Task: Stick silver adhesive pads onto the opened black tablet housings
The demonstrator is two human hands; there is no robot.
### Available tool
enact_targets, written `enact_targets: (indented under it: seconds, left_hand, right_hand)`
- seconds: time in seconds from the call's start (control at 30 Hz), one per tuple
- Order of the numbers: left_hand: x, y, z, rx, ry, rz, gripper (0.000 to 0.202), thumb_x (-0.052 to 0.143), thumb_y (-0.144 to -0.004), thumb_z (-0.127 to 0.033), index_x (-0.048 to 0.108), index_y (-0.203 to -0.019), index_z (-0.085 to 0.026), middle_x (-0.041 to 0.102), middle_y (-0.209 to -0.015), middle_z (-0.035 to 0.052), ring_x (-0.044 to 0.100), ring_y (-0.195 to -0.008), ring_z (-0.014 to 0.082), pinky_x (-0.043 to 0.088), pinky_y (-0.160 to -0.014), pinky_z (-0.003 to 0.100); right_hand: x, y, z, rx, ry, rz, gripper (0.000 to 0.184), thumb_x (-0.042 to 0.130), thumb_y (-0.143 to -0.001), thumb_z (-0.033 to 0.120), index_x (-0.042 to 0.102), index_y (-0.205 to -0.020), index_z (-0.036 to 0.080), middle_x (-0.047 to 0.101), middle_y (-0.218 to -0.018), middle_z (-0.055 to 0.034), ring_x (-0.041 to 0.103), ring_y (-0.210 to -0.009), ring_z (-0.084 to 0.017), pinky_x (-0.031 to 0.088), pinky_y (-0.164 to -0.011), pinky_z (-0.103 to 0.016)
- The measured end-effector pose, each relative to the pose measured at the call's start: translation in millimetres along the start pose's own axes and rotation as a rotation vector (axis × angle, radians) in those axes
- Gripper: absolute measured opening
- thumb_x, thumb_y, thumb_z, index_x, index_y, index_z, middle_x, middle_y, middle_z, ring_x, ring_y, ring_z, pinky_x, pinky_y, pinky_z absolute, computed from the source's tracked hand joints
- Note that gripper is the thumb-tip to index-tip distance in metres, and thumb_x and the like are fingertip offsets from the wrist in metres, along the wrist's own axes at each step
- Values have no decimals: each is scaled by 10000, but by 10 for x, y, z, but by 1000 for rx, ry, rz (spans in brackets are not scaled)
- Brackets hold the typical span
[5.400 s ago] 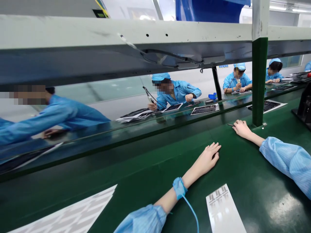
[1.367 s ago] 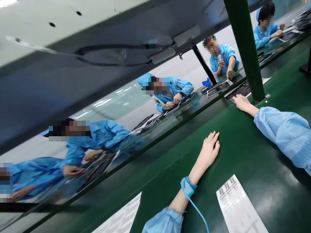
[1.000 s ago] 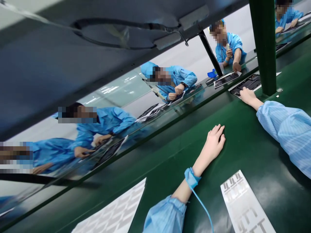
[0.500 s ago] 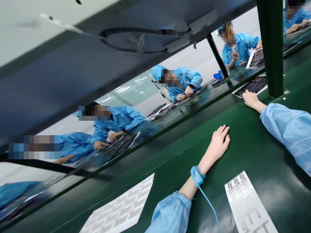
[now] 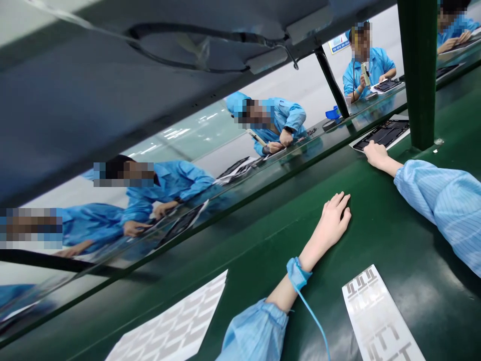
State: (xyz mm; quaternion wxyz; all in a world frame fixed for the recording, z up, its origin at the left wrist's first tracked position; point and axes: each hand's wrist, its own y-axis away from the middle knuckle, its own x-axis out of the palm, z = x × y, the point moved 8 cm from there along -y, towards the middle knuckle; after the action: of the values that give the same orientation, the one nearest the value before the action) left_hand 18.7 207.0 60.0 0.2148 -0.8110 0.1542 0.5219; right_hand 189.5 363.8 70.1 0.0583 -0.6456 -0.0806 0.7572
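Note:
My left hand (image 5: 334,219) lies palm down on the green work surface (image 5: 285,240), fingers stretched out, holding nothing. A blue wrist strap (image 5: 298,273) with a thin cord circles that wrist. Farther right, the fingers of my right hand (image 5: 377,155) are closed at the near left edge of a flat black device panel (image 5: 389,132). The panel lies on a white backing beside the green post; my fingertips are partly hidden. Between my forearms and the near edge is a white strip with grey shapes (image 5: 379,316). A larger white sheet of grey pieces (image 5: 173,321) lies left of my left arm.
A thick green post (image 5: 418,75) rises right of the panel. An overhead shelf (image 5: 112,100) with a hanging black cable (image 5: 195,34) crosses the upper left. Beyond the raised ledge, several co-workers in blue (image 5: 281,120) handle similar panels. A blue container (image 5: 332,113) stands across there.
My right hand and the black device panel have shifted slightly left, away from the post. My left hand stays flat on the surface. The view has moved a little.

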Motion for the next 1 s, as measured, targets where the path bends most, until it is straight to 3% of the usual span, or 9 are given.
enact_targets:
  seconds: [0.17, 0.27, 0.47, 0.57, 0.67, 0.77, 0.83, 0.9, 1.0]
  left_hand:
    - [-24, 6, -11, -46, 130, -14, 360, 581, -931, -334, 541, -1252, -177, 444, -1400, 112, 379, -1320, 309, 272, -1090, 580]
    - [-43, 3, 23, -89, 271, -49, 328, 601, -918, -322, 570, -1208, -171, 464, -1382, 106, 386, -1314, 304, 270, -1090, 574]
    - [-134, -72, 400, -263, 750, -206, 320, 559, -941, -388, 584, -1151, -149, 563, -1244, 102, 542, -1147, 261, 422, -988, 501]
    - [-203, -78, 648, -369, 1012, -254, 396, 511, -954, -458, 556, -1187, -141, 591, -1180, 107, 598, -1048, 240, 480, -915, 467]
    - [-315, -25, 861, -453, 1207, -301, 410, 505, -954, -472, 549, -1189, -139, 600, -1143, 103, 614, -996, 228, 506, -872, 443]
    - [-416, 40, 1018, -514, 1328, -354, 369, 522, -954, -437, 549, -1180, -147, 591, -1144, 98, 613, -964, 209, 523, -833, 411]
    - [-394, 55, 1046, -564, 1378, -323, 345, 514, -960, -421, 570, -1143, -135, 601, -1105, 78, 619, -937, 214, 533, -804, 390]
    - [-299, 44, 987, -609, 1412, -252, 315, 521, -960, -396, 588, -1110, -127, 613, -1067, 66, 627, -911, 212, 540, -783, 376]
    - [-113, -3, 735, -613, 1452, -156, 261, 564, -946, -339, 590, -1102, -130, 622, -1062, 71, 634, -890, 192, 546, -776, 368]
  right_hand:
    - [-34, 27, 34, -36, -20, 27, 298, 606, -924, 285, 587, -1166, 112, 600, -1171, -117, 622, -991, -225, 533, -837, -409]
    - [-159, 52, 156, -73, -32, 24, 291, 603, -926, 289, 589, -1161, 116, 606, -1156, -111, 625, -979, -221, 536, -830, -405]
    - [-599, 308, 823, -283, -68, -20, 301, 586, -934, 314, 580, -1179, 140, 588, -1197, -107, 605, -1025, -233, 515, -862, -429]
    - [-779, 642, 1208, -444, -77, -9, 293, 586, -930, 331, 587, -1156, 145, 598, -1169, -92, 610, -992, -223, 516, -836, -417]
    - [-915, 1039, 1399, -608, -66, 5, 253, 599, -909, 328, 611, -1078, 141, 615, -1116, -80, 610, -930, -203, 507, -782, -369]
    - [-996, 1353, 1304, -718, -22, 13, 176, 625, -858, 270, 638, -981, 144, 623, -1060, -77, 609, -862, -199, 447, -666, -286]
    - [-1006, 1481, 1115, -747, 27, 21, 130, 632, -825, 229, 646, -927, 149, 623, -1026, -77, 614, -804, -201, 359, -563, -268]
    - [-994, 1573, 883, -755, 84, 25, 107, 625, -810, 205, 639, -902, 152, 620, -1008, -78, 613, -734, -194, 272, -506, -279]
    - [-980, 1740, 558, -763, 170, 23, 124, 598, -799, 173, 615, -919, 150, 615, -1008, -80, 589, -625, -169, 207, -473, -288]
